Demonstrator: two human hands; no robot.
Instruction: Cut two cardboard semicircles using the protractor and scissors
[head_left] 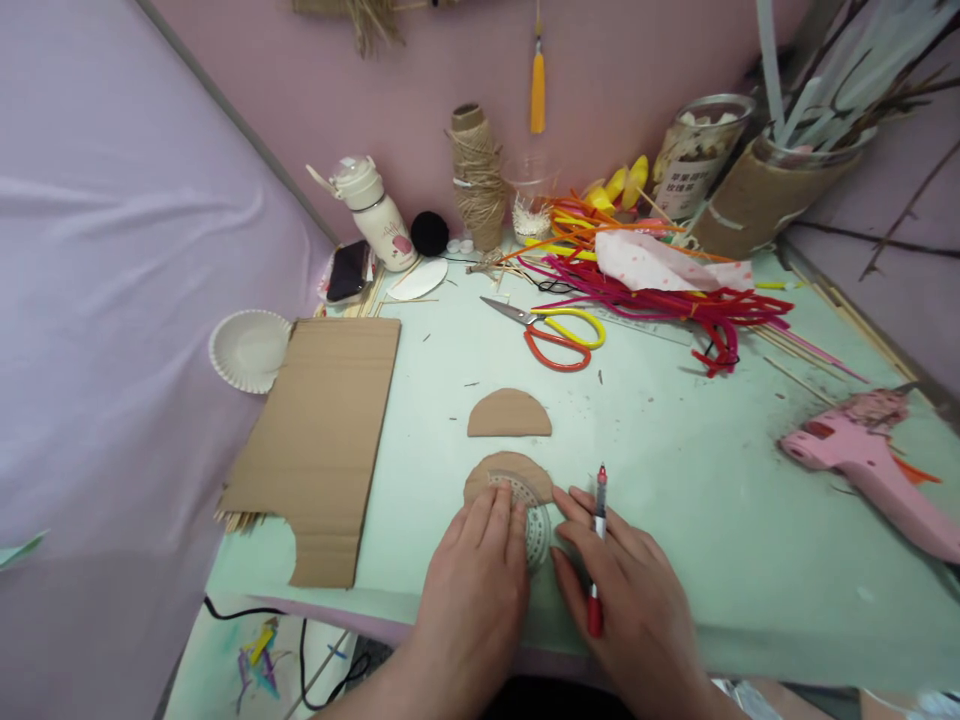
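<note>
My left hand (480, 560) lies with its fingers stretched flat on a clear plastic protractor (537, 535), which partly covers a cardboard half-disc (499, 468). My right hand (626, 580) has a red and white pen (598, 540) tucked between its fingers, tip pointing away from me. Its index fingertip is at the right corner of the half-disc, and its thumb is near the protractor's edge. A second cardboard half-disc (510, 414) lies just beyond the first, flat side towards me. My left hand hides part of the protractor and of the nearer half-disc.
Scissors (562, 335) with red and yellow handles lie beyond the half-discs. A large cut cardboard sheet (330, 430) and a paper plate (250, 350) are on the left. A pink glue gun (870, 450) rests at right. Pipe cleaners (645, 290), twine (478, 185) and a bottle (382, 225) line the back.
</note>
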